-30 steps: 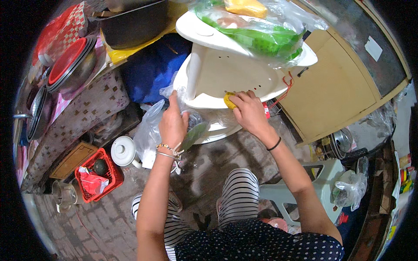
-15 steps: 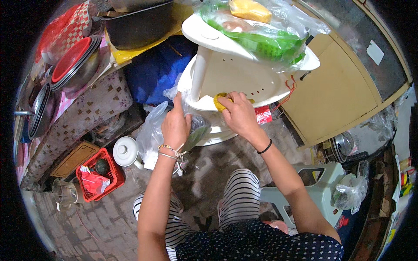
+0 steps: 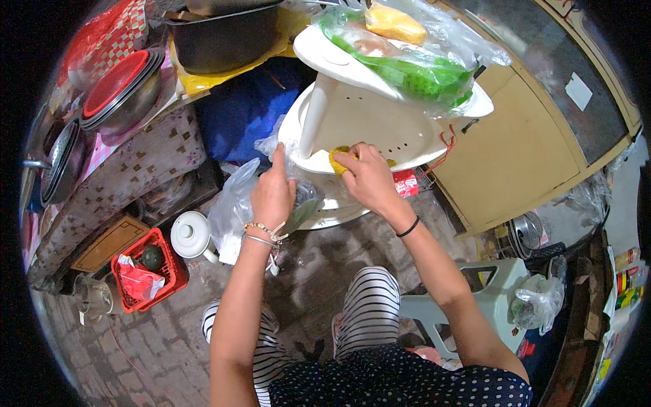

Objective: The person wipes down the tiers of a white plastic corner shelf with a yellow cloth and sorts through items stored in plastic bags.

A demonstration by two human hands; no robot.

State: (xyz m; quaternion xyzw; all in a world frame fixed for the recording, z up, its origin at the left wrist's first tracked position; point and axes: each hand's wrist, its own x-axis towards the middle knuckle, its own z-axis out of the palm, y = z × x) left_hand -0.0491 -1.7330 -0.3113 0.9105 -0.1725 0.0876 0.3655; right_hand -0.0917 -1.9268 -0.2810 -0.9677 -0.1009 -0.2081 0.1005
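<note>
The right hand grips a yellow sponge against the white stool, the left hand beside it clutches a clear bag, index finger raised, and wiping looks underway, with most of the stool left.

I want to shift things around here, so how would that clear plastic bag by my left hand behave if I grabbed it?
The clear plastic bag looks thin and crumpled, so it would probably flop and sag. It seems light, though its contents are unclear. Its glossy film may slip under the left hand.
</note>
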